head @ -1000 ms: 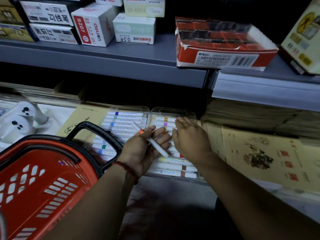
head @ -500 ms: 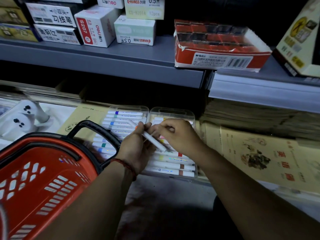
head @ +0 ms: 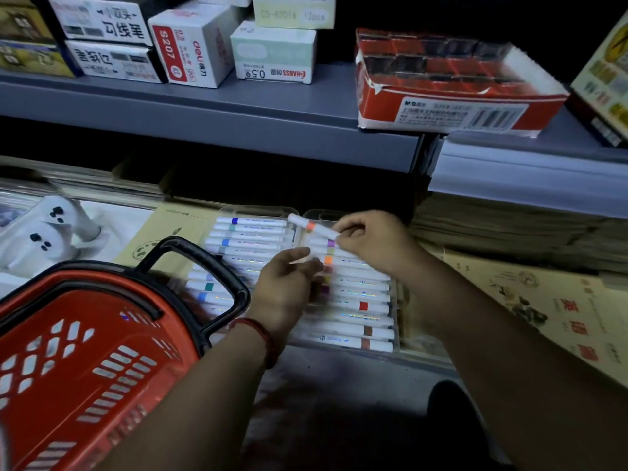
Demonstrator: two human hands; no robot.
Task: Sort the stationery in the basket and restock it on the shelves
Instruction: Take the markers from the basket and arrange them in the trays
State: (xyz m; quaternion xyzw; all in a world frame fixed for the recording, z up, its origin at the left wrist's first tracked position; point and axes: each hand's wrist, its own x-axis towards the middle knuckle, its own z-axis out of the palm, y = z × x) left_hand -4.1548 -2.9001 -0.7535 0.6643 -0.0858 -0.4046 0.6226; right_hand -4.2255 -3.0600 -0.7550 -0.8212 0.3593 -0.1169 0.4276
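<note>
Two clear plastic marker cases lie side by side, the left case [head: 258,210] and the right case [head: 323,215]; the white markers inside are partly covered, so no count is possible. Two hands show: the left hand [head: 285,290] and the right hand [head: 373,239], which pinches one white marker with an orange band [head: 311,226]. There is one red plastic basket [head: 85,351] and, on the grey shelf [head: 204,107], one torn red cardboard carton [head: 452,110].

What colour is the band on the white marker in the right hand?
Orange. The marker shows best in the head view.
</note>
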